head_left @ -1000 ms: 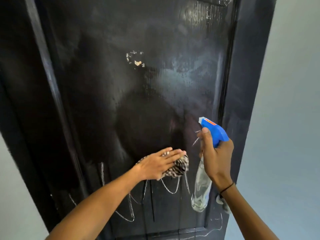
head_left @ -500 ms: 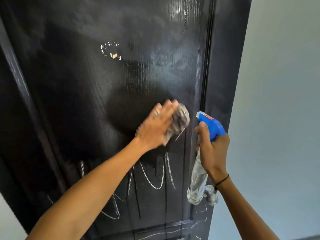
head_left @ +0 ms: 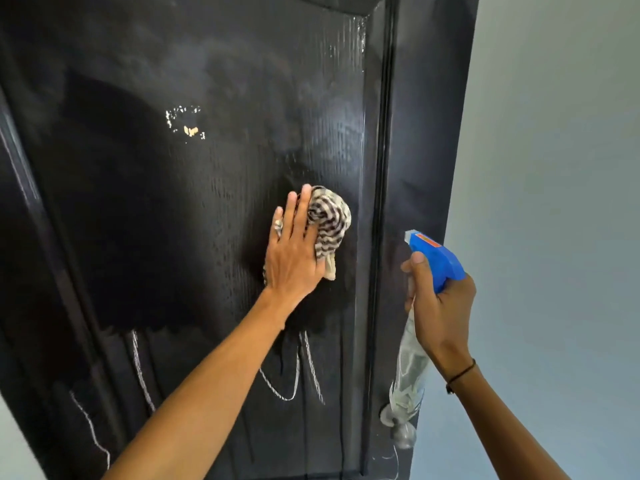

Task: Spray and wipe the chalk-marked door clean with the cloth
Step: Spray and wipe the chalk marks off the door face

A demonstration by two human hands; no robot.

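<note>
Head view, looking forward at a black panelled door (head_left: 194,209), surface streaked wet and hazy. Left hand (head_left: 294,251) laid flat, fingers straight, pressing a bunched striped cloth (head_left: 329,223) against the panel just left of the raised moulding. Right hand (head_left: 440,306) held off the door's edge, fingers curled round the neck of a spray bottle (head_left: 410,362), forefinger reaching toward the blue trigger head (head_left: 434,256), nozzle aimed at the panel. Chalk lines (head_left: 294,372) unwiped below the cloth hand, more loops trailing toward the lower left and bottom edge. Chipped pale patch (head_left: 185,124) higher up, apparently paint damage rather than chalk. Round metal knob (head_left: 398,427) partly behind the bottle's clear body. Pale wall (head_left: 554,168) to the right.

Wiping stage evidently in hand, upper panel largely cleared, lower part not yet reached. Next move likely calling for a downward pass of the cloth over the remaining lines, perhaps after fresh spray there, with firm flat pressure to avoid mere smearing.
</note>
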